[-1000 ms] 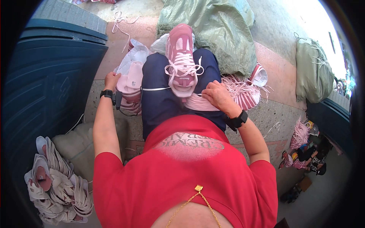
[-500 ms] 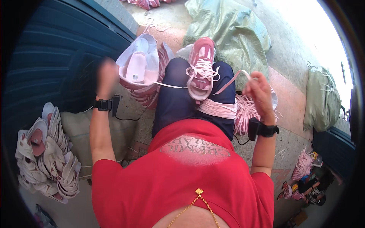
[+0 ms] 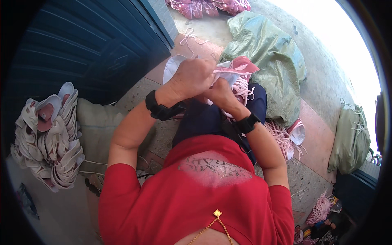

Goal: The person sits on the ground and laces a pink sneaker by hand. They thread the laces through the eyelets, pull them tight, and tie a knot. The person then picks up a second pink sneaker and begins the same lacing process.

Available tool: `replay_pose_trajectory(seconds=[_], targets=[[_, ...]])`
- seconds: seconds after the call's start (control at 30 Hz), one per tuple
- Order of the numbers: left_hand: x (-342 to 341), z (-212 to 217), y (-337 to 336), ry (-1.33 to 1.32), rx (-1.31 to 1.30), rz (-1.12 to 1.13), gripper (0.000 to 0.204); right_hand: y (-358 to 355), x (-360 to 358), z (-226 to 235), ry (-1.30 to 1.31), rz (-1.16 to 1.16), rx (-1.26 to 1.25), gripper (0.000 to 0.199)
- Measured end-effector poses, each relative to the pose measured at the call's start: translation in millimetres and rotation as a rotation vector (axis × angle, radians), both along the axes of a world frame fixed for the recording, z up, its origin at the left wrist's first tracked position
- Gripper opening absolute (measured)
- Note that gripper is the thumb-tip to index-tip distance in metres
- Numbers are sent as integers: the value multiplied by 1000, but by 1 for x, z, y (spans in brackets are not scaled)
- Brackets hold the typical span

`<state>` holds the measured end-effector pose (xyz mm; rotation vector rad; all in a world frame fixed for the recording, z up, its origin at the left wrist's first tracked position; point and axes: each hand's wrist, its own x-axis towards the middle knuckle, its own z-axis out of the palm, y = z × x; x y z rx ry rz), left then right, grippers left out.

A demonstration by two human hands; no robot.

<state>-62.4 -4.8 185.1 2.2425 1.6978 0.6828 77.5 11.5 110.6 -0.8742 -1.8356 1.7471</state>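
Over my lap is a pink and white shoe upper (image 3: 244, 64), lying sideways, with loose white-pink laces (image 3: 241, 90) hanging from its near side. My left hand (image 3: 192, 76) is closed at its left end, knuckles up. Lower and a little to the right, my right hand (image 3: 222, 96) is closed against its near edge. The fingertips of both hands are partly hidden. White lining of another shoe piece (image 3: 172, 65) shows behind my left wrist. Beside my right knee lies a heap of pink laced uppers (image 3: 279, 136).
A blue metal door (image 3: 81, 53) stands at the left. Below it are a stack of pale uppers (image 3: 49, 143) and a beige sack (image 3: 98, 126). A green plastic sack (image 3: 269, 61) lies ahead, and another full sack (image 3: 351, 139) stands far right. More pink uppers (image 3: 196, 8) lie at the top.
My hands were wide apart, the right one drawing out a lace. They have come together on the shoe upper, which has turned from upright to sideways. The view has shifted too.
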Motion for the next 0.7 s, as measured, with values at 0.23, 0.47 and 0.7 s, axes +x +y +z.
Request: replay_pose_trajectory(seconds=[0.23,0.47,0.7], targets=[[-96,-57,-9,-571,-473,249,18,15,43,-16,119,-387,-354,15],[-237,-126,-120,251,-354,711,18,-12,92,-50,242,-458,-471,9],[-84,-225,-66,-737,-370,432,26,-4,82,-37,315,-426,-460,13]])
